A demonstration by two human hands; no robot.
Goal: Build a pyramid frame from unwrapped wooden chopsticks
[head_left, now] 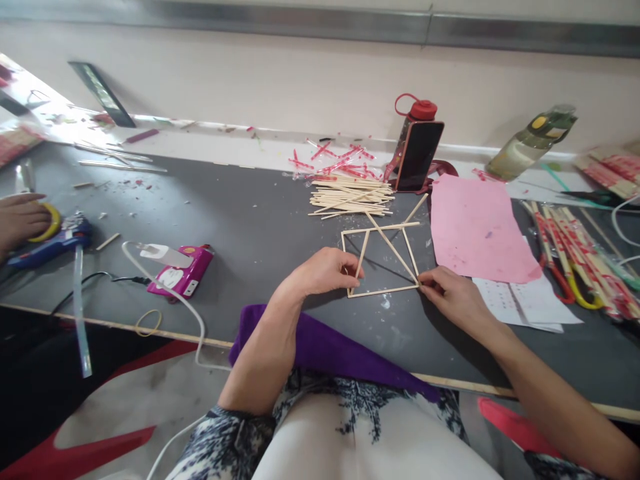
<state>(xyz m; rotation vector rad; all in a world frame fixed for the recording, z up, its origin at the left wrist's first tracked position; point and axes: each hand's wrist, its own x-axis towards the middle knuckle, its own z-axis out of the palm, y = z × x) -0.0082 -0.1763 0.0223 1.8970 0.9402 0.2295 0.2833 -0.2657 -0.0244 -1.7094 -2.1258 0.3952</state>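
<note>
"Pinched nearly closed, the left hand (327, 270)?"

"Yes, its fingers hold a slanting stick of the stick frame (383, 292), near the lower left corner."

"And how does this frame look?"

"It is pale, thin and four-sided, and it is on the grey table (260, 220), between the two hands. After the left side comes the slanting stick, then a longer one, which crosses the top side and goes down to the lower right corner. The top side sticks out past the right side, and near there another stick points away. If these sticks are raised, I cannot tell surely. Behind is a pile of loose sticks (350, 197)."

"What about the right hand (453, 293)?"

"Its thumb and fingertips are closed on the lower right corner. Farther right, a pink sheet (483, 230) partly covers white papers (525, 303)."
</note>
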